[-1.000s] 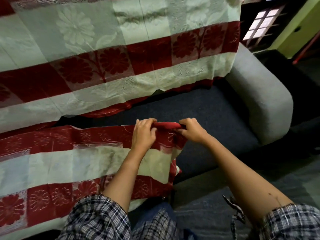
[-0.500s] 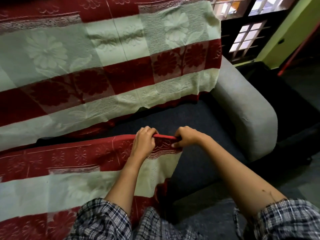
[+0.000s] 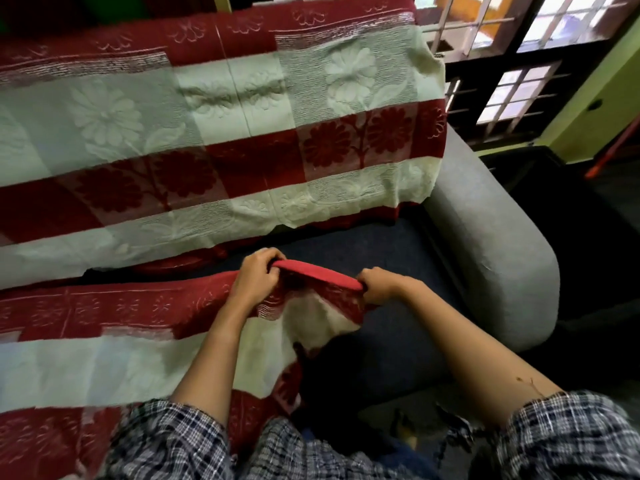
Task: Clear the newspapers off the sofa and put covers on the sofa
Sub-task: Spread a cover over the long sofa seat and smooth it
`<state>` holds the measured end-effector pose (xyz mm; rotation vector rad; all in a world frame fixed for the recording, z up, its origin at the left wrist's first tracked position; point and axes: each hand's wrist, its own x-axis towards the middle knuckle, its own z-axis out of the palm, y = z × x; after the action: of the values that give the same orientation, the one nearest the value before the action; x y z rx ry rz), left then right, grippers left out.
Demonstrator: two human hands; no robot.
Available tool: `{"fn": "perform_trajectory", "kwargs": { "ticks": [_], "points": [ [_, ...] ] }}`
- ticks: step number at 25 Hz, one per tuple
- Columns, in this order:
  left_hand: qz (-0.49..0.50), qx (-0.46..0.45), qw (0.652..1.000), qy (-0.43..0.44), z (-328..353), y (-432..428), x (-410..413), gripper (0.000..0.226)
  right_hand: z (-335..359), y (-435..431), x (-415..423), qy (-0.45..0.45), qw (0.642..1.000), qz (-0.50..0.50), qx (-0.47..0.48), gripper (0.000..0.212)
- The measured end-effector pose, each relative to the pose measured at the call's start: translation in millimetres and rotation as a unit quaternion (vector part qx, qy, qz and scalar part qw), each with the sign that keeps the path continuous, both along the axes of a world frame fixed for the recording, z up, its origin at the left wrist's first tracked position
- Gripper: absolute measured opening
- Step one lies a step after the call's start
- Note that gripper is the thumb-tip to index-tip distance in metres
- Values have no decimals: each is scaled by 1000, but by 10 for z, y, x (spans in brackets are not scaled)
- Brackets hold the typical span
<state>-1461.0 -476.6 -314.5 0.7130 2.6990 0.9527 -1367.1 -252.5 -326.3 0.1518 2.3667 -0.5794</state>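
- While the left hand point(image 3: 258, 277) clenches the red hem point(image 3: 318, 273) of the seat cover point(image 3: 104, 358) from above, fingers curled over the rolled edge, the right hand point(image 3: 379, 285) grasps the same hem a little further right, knuckles up.
- Between the two fists the hem is lifted off the seat and drawn into a short taut roll. The cloth below it sags in a loose fold of cream and red.
- That seat cover, red and cream with woven flowers, lies spread over the left part of the seat of the sofa point(image 3: 512, 299) and hangs over its front edge; its right end stops at the hands.
- To the right of the hands the dark blue seat cushion point(image 3: 391, 251) shows uncovered, up to the grey armrest point(image 3: 478, 209).
- A backrest cover point(image 3: 242, 133) of the same pattern is draped over the sofa's back. Its lower edge hangs down to the seat — near the far edge of the seat cover but apart from it, with a dark strip of cushion between.
- Both forearms come out of checked sleeves point(image 3: 166, 441) at the bottom of the view.
- Beyond the armrest stand a window point(image 3: 512, 95) with white bars and a green wall point(image 3: 595, 109); an orange-red pole point(image 3: 609, 150) slants in front of the wall.
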Motion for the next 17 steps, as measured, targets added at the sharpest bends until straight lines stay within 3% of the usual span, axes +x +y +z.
{"fn": "perform_trajectory", "kwargs": {
  "ticks": [3,6,8,10,14,17],
  "points": [
    [11,-86,996,14,33,210,269,26,104,295,141,-15,999,39,35,20],
    [-82,-151,985,-17,122,661,570,36,366,441,168,75,993,-17,-94,16],
    [-75,-141,987,-7,195,925,737,34,507,506,237,129,978,-35,-161,17],
    [-12,-109,994,24,251,988,867,26,539,590,365,116,973,-42,-195,21],
    [126,-54,986,93,328,808,1148,16,459,779,668,2,995,-14,-95,27],
    [172,-31,978,117,406,806,1449,16,472,783,908,5,986,-45,-160,14]
  ]
}}
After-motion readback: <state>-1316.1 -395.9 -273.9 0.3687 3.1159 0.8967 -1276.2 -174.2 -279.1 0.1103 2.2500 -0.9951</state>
